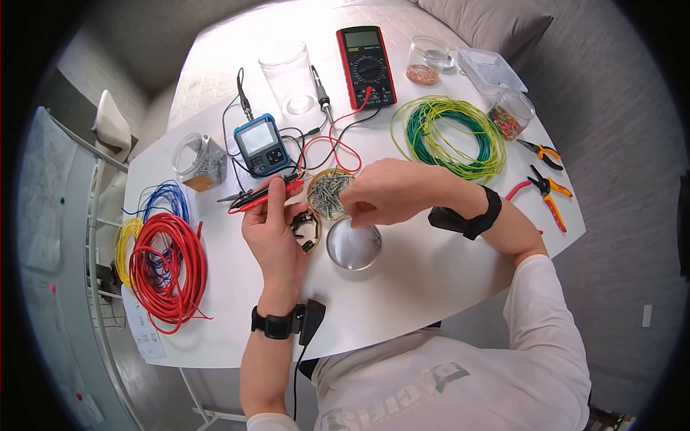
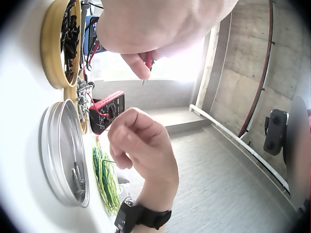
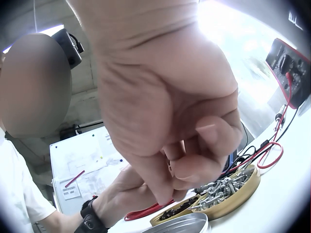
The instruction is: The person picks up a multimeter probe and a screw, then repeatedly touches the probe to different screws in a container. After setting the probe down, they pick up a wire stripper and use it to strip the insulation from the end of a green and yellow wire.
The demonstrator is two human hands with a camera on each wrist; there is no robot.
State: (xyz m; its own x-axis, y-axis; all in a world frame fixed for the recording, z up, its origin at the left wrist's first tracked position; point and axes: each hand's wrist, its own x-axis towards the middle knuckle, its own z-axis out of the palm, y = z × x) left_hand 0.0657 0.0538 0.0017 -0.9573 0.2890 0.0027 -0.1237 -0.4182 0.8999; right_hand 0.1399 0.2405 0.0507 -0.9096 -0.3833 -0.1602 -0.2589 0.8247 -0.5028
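My left hand (image 1: 277, 233) is raised at the middle of the table and pinches a red and black pair of test probes (image 1: 287, 187). To its right, my right hand (image 1: 384, 192) hovers above a round silver tin (image 1: 348, 251), beside a gold tin (image 3: 243, 198) full of silver screws. Its fingers are curled with the thumb near the index finger; I cannot tell whether something small is between them. In the left wrist view, a few screws (image 2: 77, 179) lie inside the silver tin. Another gold tin (image 2: 51, 48) holds black screws, partly hidden behind my left hand in the head view.
A blue handheld meter (image 1: 260, 144) and red multimeter (image 1: 366, 68) lie behind, their leads trailing between. Red wire coils (image 1: 169, 273) lie left, green and yellow ones (image 1: 453, 136) right. Jars (image 1: 198, 161), pliers (image 1: 550, 154) and wire strippers (image 1: 546, 190) lie near the edges.
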